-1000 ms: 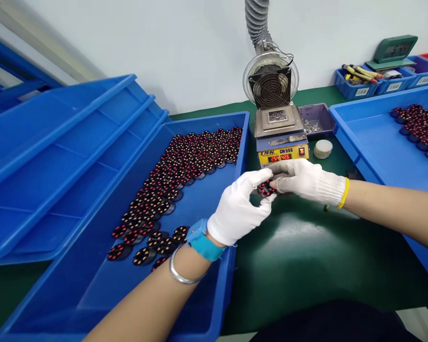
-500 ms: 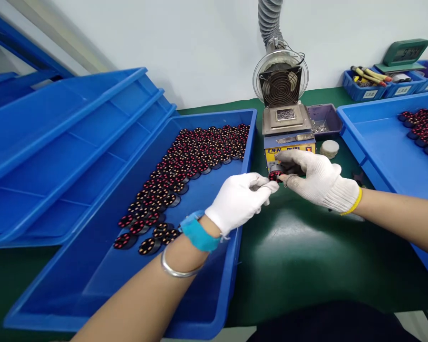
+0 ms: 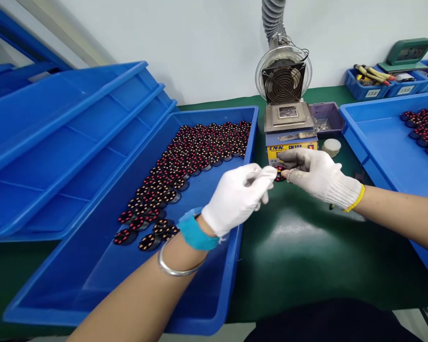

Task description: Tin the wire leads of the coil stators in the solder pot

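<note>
A small round black part with red marks is gripped in the fingers of my right hand, just in front of the solder pot. That hand wears a white knitted glove with a yellow cuff and darkened fingertips. My left hand, in a white glove, has thumb and fingers pinched together close to the part's left side. Whatever the pinch may hold is hidden. Many similar round black parts with red or cream marks stand in rows in the blue tray on the left.
Stacked blue trays lean at the left. Behind the pot stands a fan under a grey duct hose. To the right are a purple bin, a white round container, another blue tray and a green clock.
My left fingers have shifted slightly up and now cover some of the part's left edge. The right hand stays nearly in place, still holding the part. The camera view has moved slightly.
</note>
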`<state>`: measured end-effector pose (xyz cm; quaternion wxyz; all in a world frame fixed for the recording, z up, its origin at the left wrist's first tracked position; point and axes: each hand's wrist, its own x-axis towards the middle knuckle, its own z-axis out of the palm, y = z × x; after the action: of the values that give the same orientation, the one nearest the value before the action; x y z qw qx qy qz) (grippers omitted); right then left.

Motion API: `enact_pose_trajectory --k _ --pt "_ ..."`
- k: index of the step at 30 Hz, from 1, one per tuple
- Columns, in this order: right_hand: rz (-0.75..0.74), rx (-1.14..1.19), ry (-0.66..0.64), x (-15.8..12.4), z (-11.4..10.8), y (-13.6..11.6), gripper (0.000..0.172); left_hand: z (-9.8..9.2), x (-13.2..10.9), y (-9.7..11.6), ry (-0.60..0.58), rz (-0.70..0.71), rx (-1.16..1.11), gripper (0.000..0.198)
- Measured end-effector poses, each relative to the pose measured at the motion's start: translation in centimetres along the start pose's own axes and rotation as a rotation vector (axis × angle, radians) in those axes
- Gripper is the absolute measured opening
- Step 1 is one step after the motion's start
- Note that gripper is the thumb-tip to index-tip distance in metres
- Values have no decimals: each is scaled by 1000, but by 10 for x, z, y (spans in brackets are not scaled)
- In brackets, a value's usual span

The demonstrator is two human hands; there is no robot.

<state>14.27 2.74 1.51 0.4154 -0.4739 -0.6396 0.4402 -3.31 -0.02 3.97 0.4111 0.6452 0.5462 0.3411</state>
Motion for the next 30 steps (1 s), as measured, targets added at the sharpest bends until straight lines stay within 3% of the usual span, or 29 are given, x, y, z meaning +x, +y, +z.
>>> enact_pose_trajectory --k 5,11,15,21,26,30 --pt "60 -6 32 1 -2 -3 35 -13 3 -1 184 9 -159 38" --pt "11 15 17 -1 0 -1 30 7 2 -8 -37 -11 6 36" --pt "17 19 52 2 -2 -1 36 3 -5 0 -133 -36 -42 33" --pt "-3 72 40 1 1 -3 33 2 1 -4 73 0 -19 37" --pt "-48 30 31 0 2 3 32 16 -1 -6 125 51 42 32" --pt "-172 -168 117 22 -19 2 38 18 -3 -10 87 91 69 31"
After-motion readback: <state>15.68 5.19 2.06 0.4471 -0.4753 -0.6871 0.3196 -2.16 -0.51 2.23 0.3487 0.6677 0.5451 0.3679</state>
